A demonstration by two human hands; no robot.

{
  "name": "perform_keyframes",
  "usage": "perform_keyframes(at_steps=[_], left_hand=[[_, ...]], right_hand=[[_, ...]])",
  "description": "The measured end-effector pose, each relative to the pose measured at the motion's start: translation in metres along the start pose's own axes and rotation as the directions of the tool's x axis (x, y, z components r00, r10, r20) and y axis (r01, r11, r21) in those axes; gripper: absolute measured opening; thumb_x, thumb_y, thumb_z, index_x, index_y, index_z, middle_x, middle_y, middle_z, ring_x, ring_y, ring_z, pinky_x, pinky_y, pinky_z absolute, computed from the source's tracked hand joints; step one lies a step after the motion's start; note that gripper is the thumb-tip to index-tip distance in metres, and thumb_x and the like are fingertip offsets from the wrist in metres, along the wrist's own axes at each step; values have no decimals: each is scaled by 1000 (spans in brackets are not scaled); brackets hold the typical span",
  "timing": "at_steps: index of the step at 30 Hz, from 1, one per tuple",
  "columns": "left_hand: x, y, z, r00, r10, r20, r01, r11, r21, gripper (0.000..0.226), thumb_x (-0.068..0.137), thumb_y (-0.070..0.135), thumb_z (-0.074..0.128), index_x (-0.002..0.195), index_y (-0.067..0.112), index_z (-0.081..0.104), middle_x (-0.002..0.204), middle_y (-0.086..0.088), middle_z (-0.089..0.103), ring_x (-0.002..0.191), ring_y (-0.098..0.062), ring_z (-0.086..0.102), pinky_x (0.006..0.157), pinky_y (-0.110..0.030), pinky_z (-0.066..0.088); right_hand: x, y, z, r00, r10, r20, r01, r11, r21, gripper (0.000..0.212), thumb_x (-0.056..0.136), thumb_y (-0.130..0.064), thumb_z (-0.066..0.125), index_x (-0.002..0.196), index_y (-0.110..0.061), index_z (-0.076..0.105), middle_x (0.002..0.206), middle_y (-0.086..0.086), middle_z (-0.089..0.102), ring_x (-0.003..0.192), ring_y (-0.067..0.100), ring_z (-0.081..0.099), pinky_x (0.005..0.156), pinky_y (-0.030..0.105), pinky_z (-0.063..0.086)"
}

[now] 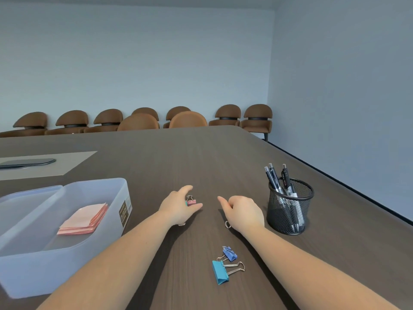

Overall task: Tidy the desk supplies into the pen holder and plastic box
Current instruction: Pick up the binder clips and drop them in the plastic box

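Note:
My left hand [176, 206] pinches a small pink binder clip [191, 202] between thumb and fingers, just above the table. A wire loop [181, 224] pokes out under its heel. My right hand [242, 212] is curled beside it, a hand's width to the right, and another clip's wire loop [228, 224] sticks out from under the palm; the clip's body is hidden. A small blue binder clip [230, 253] and a larger teal one [220, 272] lie between my forearms. The black mesh pen holder [290, 211] with several pens [276, 179] stands right of my right hand. The translucent plastic box [116, 198] sits at the left.
Pink sticky notes [83, 220] lie inside the box. A grey mat [67, 162] with a dark flat device [29, 163] lies at the far left. Brown chairs [187, 119] line the table's far edge. The table's right edge [335, 177] runs diagonally behind the pen holder.

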State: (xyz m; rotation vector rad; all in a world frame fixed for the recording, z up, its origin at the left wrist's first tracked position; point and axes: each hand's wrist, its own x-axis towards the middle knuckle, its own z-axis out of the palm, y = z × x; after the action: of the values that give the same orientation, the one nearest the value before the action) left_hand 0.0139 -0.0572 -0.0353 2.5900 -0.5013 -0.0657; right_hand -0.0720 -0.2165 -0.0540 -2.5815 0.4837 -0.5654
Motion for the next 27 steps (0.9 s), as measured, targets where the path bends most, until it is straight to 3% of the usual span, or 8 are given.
perform_keyframes(at_steps=[2, 4, 8, 11, 15, 18, 22, 27], left_hand=[[5, 5, 2, 998, 25, 59, -33, 991, 127, 49, 89, 47, 57, 133, 27, 48, 130, -4, 51, 69, -15, 61, 87, -30, 51], [9, 8, 5, 998, 38, 41, -45, 981, 190, 30, 93, 42, 52, 113, 20, 56, 123, -6, 49, 59, -18, 55, 83, -32, 50], [8, 11, 15, 999, -2, -38, 13, 960, 281, 23, 98, 28, 39, 113, 14, 49, 120, -12, 47, 98, -37, 58, 77, -37, 44], [5, 15, 16, 996, -41, -78, 61, 959, 276, 24, 95, 23, 39, 117, 13, 43, 120, -15, 51, 105, -39, 56, 73, -37, 40], [-5, 11, 11, 999, -19, -35, 23, 991, 129, 11, 90, 17, 39, 100, 18, 35, 97, -8, 57, 75, -31, 54, 62, -32, 40], [-20, 12, -2, 998, -4, 64, -4, 993, 117, 20, 89, 17, 36, 106, 19, 46, 89, 0, 54, 72, -27, 52, 54, -27, 39], [-44, 16, -20, 982, -40, 183, 26, 997, 76, 27, 87, 12, 29, 94, 20, 54, 71, 0, 48, 55, -22, 43, 45, -23, 33], [-75, 26, -34, 948, -33, 317, 42, 999, -20, 25, 90, 16, 34, 87, 19, 59, 82, -10, 50, 52, -19, 38, 42, -22, 29]], right_hand=[[3, -1, 2, 1000, -1, 30, 2, 999, -32, 57, 96, -54, 35, 52, -19, 34, 53, -3, 42, 65, 25, 51, 60, 30, 41], [4, -3, 3, 998, -8, 63, 13, 997, -71, 57, 95, -58, 32, 53, -20, 37, 57, -4, 47, 68, 25, 55, 62, 30, 44], [3, -5, 3, 996, -51, 73, 57, 994, -90, 58, 89, -67, 33, 56, -20, 41, 62, -4, 54, 70, 21, 59, 65, 30, 48], [1, -5, 0, 999, -36, 41, 37, 999, -29, 57, 87, -67, 38, 57, -19, 40, 62, -3, 58, 69, 21, 58, 64, 30, 46], [-3, -1, -3, 999, 3, 43, -5, 999, 52, 45, 91, -45, 47, 57, -19, 35, 65, -1, 60, 72, 27, 59, 64, 30, 44], [-5, -2, -7, 990, 21, 136, -23, 1000, 17, 33, 88, -31, 48, 60, -20, 35, 74, -2, 54, 77, 27, 53, 66, 29, 40], [-5, -12, -21, 938, 16, 347, -15, 1000, -5, 30, 87, -39, 57, 63, -23, 49, 81, 0, 60, 83, 23, 60, 75, 30, 48], [-30, -32, -57, 812, -44, 582, 18, 999, 51, 50, 83, -60, 59, 60, -15, 54, 60, 0, 49, 52, 14, 41, 49, 21, 34]])
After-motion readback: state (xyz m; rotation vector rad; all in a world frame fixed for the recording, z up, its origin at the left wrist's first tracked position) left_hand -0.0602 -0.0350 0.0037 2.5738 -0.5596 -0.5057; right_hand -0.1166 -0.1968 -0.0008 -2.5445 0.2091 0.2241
